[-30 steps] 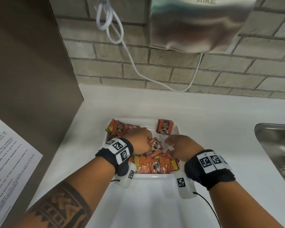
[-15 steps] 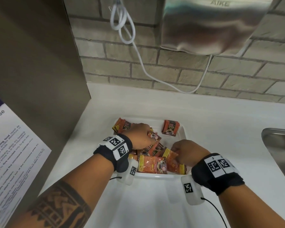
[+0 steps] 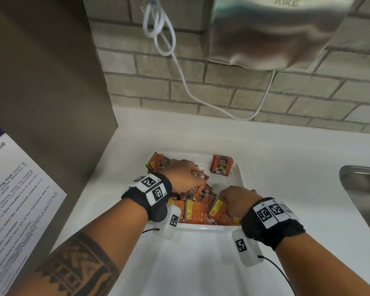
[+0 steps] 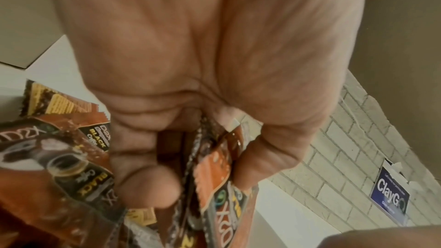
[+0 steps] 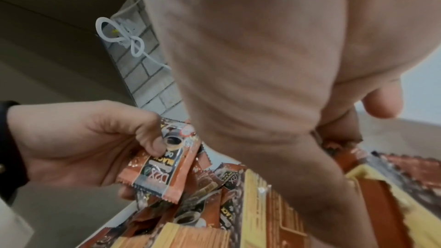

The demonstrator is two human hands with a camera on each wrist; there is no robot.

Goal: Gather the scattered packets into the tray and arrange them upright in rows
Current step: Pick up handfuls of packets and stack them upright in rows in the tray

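Note:
A white tray (image 3: 237,175) on the counter holds several orange and brown coffee packets. Most lie in a loose pile (image 3: 198,212) at its near end. One small stack (image 3: 221,167) leans at the back right and another (image 3: 159,164) at the back left. My left hand (image 3: 195,176) hovers over the tray's left half and pinches a few packets (image 4: 214,173) between thumb and fingers (image 4: 148,186). My right hand (image 3: 226,198) is down in the pile, its fingers (image 5: 381,101) curled round a packet (image 5: 339,129); the grip is mostly hidden.
A brick wall rises behind the white counter (image 3: 286,159), with a steel hand dryer (image 3: 273,33) and its white cable (image 3: 158,28) above the tray. A steel sink (image 3: 365,197) lies to the right. A brown panel bearing a printed notice (image 3: 15,201) stands to the left.
My right hand has drawn back from the middle of the tray into the near right of the pile. My left hand keeps its packets over the tray's left half.

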